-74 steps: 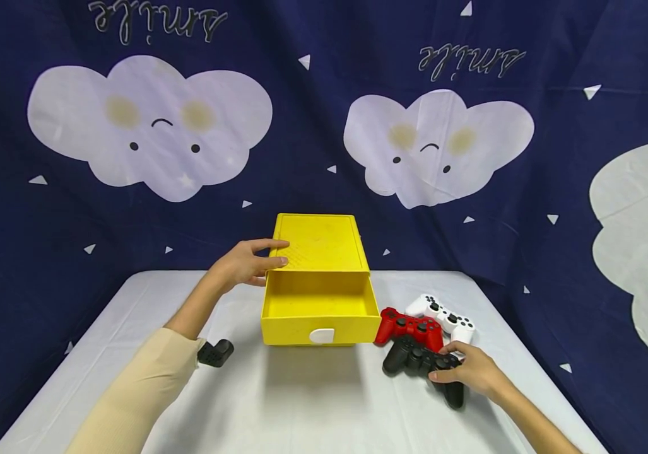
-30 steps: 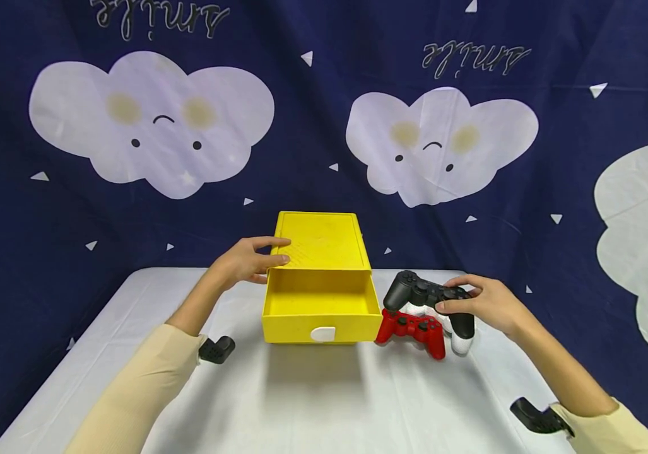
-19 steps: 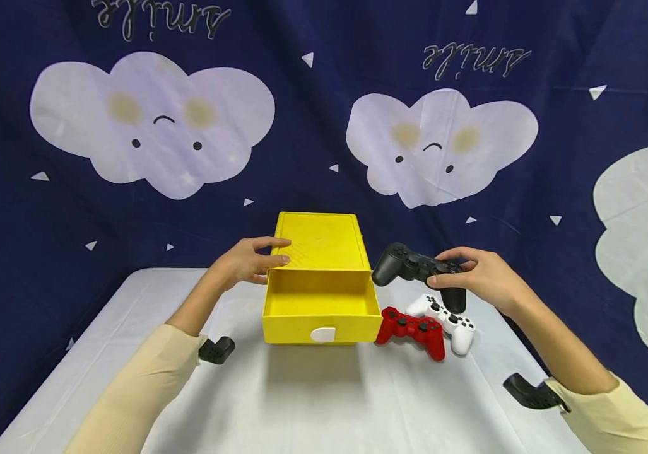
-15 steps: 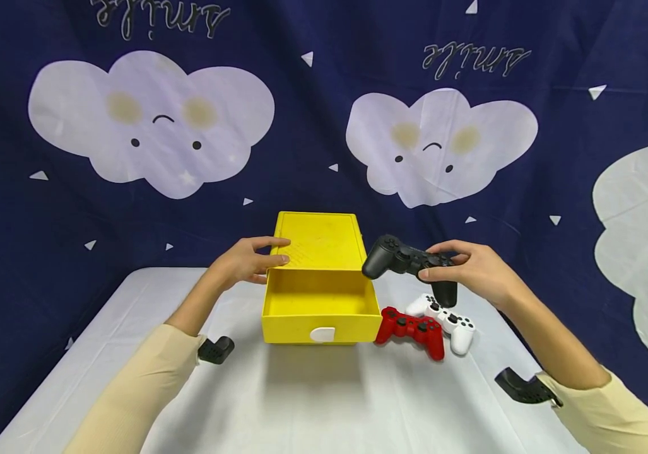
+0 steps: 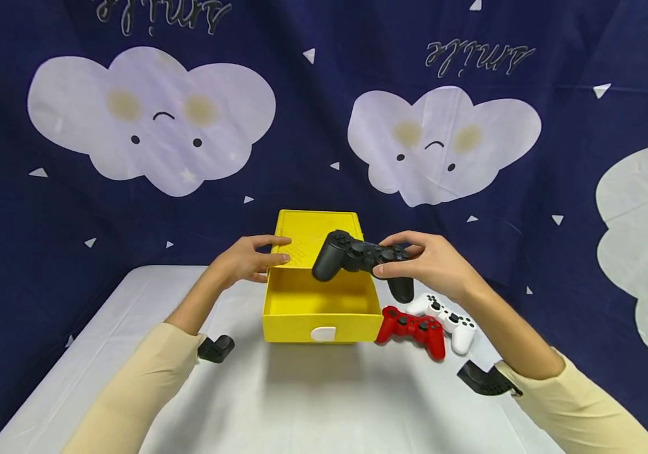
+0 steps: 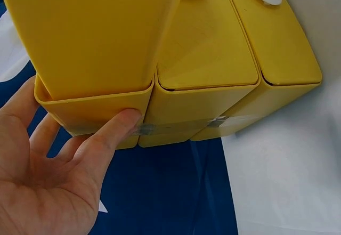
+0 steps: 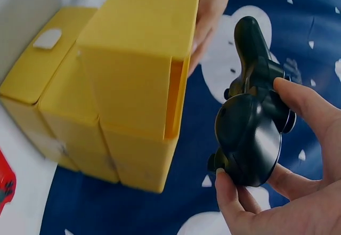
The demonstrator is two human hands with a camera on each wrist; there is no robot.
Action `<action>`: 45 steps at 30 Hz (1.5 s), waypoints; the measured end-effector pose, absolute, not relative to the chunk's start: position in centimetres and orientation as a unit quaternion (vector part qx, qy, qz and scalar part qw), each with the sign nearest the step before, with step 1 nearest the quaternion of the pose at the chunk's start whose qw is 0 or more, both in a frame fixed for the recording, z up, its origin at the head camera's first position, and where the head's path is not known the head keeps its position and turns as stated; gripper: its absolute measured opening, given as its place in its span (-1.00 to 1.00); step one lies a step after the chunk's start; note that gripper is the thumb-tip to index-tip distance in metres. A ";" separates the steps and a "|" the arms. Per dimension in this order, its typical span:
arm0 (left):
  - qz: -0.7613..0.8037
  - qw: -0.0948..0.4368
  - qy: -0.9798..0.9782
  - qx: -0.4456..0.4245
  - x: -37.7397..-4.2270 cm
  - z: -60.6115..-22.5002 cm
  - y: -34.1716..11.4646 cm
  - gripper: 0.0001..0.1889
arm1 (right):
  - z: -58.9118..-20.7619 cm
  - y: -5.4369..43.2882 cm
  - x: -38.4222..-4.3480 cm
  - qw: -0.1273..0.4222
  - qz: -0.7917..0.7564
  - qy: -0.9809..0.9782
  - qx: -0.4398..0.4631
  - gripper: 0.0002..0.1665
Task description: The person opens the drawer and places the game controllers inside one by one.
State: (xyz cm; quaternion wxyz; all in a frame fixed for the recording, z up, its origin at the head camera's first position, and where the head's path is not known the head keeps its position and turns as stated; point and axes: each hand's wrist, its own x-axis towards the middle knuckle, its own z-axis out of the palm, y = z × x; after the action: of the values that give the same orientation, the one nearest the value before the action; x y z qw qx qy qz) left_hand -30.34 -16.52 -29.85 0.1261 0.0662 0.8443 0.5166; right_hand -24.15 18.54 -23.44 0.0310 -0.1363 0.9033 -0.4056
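Note:
My right hand [image 5: 434, 261] holds a black game controller [image 5: 337, 254] by its right half, thumb on the near side and fingers on the far side. The controller is in the air over the yellow drawer unit [image 5: 318, 221], in line with the back of its pulled-out top drawer [image 5: 301, 328]. No object shows inside that drawer. My left hand [image 5: 241, 260] rests on the unit's top left edge. In the left wrist view, its thumb [image 6: 125, 120] lies against the side wall, with the other fingers spread toward the top.
Right of the drawer unit, a red controller [image 5: 412, 331] lies on the white table, next to a white controller [image 5: 454, 325]. Two lower drawers [image 6: 208, 38] are shut. A dark blue cloth [image 5: 306, 126] with clouds hangs behind. Black devices [image 5: 485, 378] stick out at both wrists.
My right hand has lifted the black controller off the table beside the other controllers and carried it left over the drawer. The left hand has stayed on the unit.

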 end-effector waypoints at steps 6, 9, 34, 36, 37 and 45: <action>0.519 0.129 0.842 0.068 -30.4 -29.8 -16.7 -0.37 | -23.9 16.2 -24.1 0.041 -0.406 0.900 -0.154 -0.33; 0.520 0.129 0.842 0.071 -30.4 -29.8 -16.7 -0.37 | -24.2 15.3 -24.1 0.048 -0.405 0.900 -0.155 -0.32; 0.522 0.127 0.840 0.072 -30.2 -29.9 -16.6 -0.37 | -25.7 13.7 -24.7 0.086 -0.381 0.907 -0.156 -0.39; 0.521 0.127 0.841 0.073 -30.2 -29.9 -16.6 -0.37 | -25.8 13.7 -24.8 0.088 -0.378 0.909 -0.155 -0.39; 0.521 0.126 0.841 0.074 -30.2 -29.8 -16.6 -0.37 | -25.9 13.7 -24.9 0.089 -0.377 0.909 -0.154 -0.39; 0.522 0.127 0.840 0.073 -30.2 -29.8 -16.5 -0.36 | -26.3 13.8 -25.1 0.087 -0.370 0.912 -0.155 -0.37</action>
State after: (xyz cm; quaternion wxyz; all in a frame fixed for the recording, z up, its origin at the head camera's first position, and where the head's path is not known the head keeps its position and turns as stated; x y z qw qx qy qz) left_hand -30.19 -16.54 -29.77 0.1271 0.0732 0.8403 0.5219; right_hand -25.15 13.76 -26.31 0.0868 -0.1547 0.9119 -0.3702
